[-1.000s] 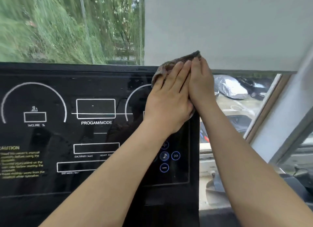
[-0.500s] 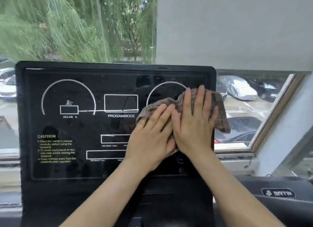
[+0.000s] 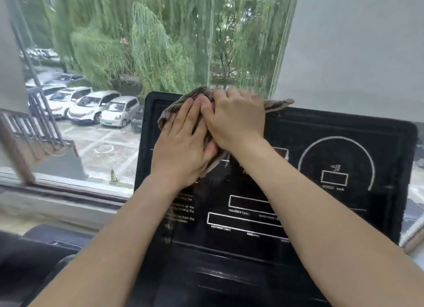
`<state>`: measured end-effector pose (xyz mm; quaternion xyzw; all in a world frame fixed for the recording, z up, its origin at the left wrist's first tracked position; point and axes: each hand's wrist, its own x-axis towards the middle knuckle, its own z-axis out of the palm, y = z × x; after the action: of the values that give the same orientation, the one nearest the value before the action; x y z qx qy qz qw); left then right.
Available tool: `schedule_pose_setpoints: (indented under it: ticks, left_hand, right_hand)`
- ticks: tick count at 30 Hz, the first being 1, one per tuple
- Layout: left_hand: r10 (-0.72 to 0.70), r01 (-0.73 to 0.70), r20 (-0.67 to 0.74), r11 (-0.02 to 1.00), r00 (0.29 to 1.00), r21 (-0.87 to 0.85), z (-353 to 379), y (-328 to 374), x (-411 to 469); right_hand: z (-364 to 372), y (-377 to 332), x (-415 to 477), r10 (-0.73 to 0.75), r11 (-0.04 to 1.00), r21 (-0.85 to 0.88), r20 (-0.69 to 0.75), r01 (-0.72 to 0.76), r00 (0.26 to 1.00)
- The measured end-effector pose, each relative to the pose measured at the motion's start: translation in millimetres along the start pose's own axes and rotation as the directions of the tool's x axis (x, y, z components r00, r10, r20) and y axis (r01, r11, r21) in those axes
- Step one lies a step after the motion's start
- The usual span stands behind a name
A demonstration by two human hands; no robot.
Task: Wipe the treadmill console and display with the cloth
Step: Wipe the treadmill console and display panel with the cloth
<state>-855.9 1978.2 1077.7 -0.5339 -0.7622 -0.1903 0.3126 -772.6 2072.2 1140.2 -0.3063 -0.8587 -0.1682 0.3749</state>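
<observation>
The black treadmill console point(image 3: 325, 132) with white dial outlines and boxes fills the middle and right of the view. A brown striped cloth point(image 3: 276, 105) lies over its upper left part and top edge. My left hand point(image 3: 183, 144) presses flat on the cloth with straight fingers. My right hand point(image 3: 236, 116) lies beside it, partly over the left fingers, with its fingers bent over the cloth at the console's top edge. Most of the cloth is hidden under both hands.
A large window point(image 3: 137, 43) stands right behind the console, with willow trees and parked cars point(image 3: 91, 107) outside. A grey roller blind point(image 3: 355, 43) covers the upper right. The window sill point(image 3: 57, 192) runs along the left. A dark treadmill handrail point(image 3: 46, 249) sits at lower left.
Both hands slid the cloth from the console's right side, near the right dial, across to its upper left corner and top edge. The view swung left, showing the parked cars.
</observation>
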Motion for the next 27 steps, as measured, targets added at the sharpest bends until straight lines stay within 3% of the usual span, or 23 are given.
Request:
schedule_pose_setpoints:
  ticks: [5, 7, 9, 11, 13, 15, 17, 19, 21, 24, 27]
  left_hand:
    - [-0.166, 0.17, 0.035, 0.975, 0.985, -0.143, -9, -59, -4]
    - [-0.243, 0.263, 0.099, 0.903, 0.965, -0.34, -7, -72, 0]
    - [-0.307, 0.296, 0.073, 0.782, 0.949, -0.549, -7, -79, 3]
    - [-0.379, 0.347, 0.092, 0.691, 0.921, -0.634, -7, -84, 4]
    - [-0.412, 0.416, 0.186, 0.585, 0.892, -0.696, -5, -88, 1]
    - [-0.413, 0.436, 0.252, 0.448, 0.875, -0.78, 0, -91, -2]
    - [-0.429, 0.448, 0.281, 0.36, 0.859, -0.819, 5, -94, -4]
    - [-0.44, 0.469, 0.306, 0.329, 0.844, -0.82, 12, -96, -9]
    - [-0.45, 0.487, 0.328, 0.301, 0.831, -0.82, 16, -94, -22]
    - [-0.449, 0.524, 0.379, 0.26, 0.809, -0.811, 25, -88, -65]
    - [-0.439, 0.609, 0.466, 0.276, 0.768, -0.744, 36, -77, -132]
  right_hand:
    - [9, -70, 40, -0.157, 0.987, 0.036, 0.087, 0.154, 0.984]
    - [10, -94, 57, -0.181, 0.983, 0.064, 0.193, 0.171, 0.965]
    - [9, -108, 74, -0.176, 0.984, 0.06, 0.335, 0.165, 0.926]
    - [4, -117, 91, -0.174, 0.985, 0.078, 0.502, 0.156, 0.847]
    - [0, -123, 102, -0.213, 0.977, 0.151, 0.666, 0.15, 0.715]
    - [1, -130, 108, -0.249, 0.969, 0.18, 0.727, 0.172, 0.64]
    - [7, -137, 108, -0.249, 0.965, 0.112, 0.674, 0.237, 0.695]
    - [15, -142, 99, -0.282, 0.943, -0.014, 0.498, 0.332, 0.82]
    - [22, -147, 80, -0.35, 0.912, -0.094, 0.33, 0.4, 0.877]
    - [36, -153, 40, -0.464, 0.825, -0.193, 0.307, 0.531, 0.831]
    - [58, -160, -27, -0.583, 0.753, -0.077, 0.383, 0.654, 0.717]
